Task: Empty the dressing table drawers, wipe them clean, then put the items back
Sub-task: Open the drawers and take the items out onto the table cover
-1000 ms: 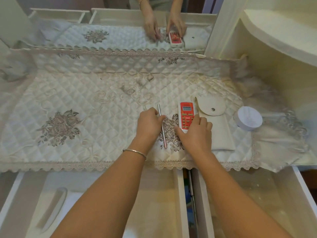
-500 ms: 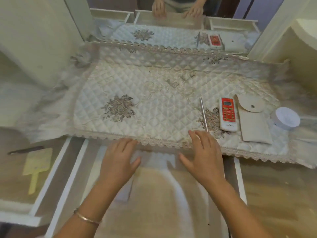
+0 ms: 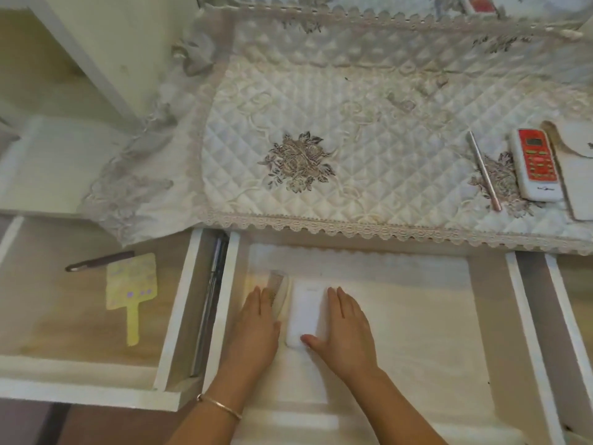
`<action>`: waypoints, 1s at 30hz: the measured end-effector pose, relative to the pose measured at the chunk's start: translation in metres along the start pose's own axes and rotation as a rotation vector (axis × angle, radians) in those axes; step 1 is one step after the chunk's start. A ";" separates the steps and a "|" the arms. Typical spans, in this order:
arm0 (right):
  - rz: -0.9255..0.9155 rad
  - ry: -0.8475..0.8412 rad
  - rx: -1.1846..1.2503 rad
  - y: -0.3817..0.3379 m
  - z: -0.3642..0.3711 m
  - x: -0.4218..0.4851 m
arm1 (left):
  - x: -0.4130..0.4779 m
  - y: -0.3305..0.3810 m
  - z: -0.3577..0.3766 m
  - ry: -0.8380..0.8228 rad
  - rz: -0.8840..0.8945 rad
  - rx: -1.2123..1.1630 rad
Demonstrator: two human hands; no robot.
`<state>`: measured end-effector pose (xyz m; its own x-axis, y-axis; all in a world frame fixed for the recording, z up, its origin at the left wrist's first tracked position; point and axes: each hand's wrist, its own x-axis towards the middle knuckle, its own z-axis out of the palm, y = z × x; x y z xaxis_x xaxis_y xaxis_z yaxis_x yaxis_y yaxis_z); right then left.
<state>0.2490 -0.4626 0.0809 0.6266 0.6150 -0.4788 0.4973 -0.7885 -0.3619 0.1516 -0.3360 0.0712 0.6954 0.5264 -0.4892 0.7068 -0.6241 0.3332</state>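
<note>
At lower centre, in the open middle drawer (image 3: 417,316), the left hand (image 3: 256,326) lies flat touching a comb (image 3: 278,289) and the right hand (image 3: 345,329) flat against a white case (image 3: 305,313), both grips released; scooping 2 smooth items together risks dropping either.

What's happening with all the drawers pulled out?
A person is reaching into the open middle drawer with both hands. The left hand lies flat against a comb. The right hand lies flat beside a white oblong thing, with its thumb on the near end. A metal stick, a red and white remote and a cream pouch sit on the quilted cover. The left drawer holds a yellow paddle and a dark pen.
</note>
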 end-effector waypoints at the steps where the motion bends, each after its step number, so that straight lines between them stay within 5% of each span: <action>1: 0.034 -0.029 0.028 -0.004 0.004 0.003 | 0.003 -0.002 0.006 -0.009 -0.003 0.001; 17: 0.403 0.118 0.345 -0.053 0.026 0.022 | -0.001 -0.001 0.033 0.214 -0.023 -0.102; 30: 0.374 0.156 0.821 -0.025 0.000 0.009 | -0.017 0.018 0.006 0.132 0.004 -0.116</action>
<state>0.2418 -0.4371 0.0859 0.7648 0.2656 -0.5870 -0.2998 -0.6598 -0.6891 0.1519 -0.3595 0.0809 0.7041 0.5999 -0.3799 0.7087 -0.5598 0.4294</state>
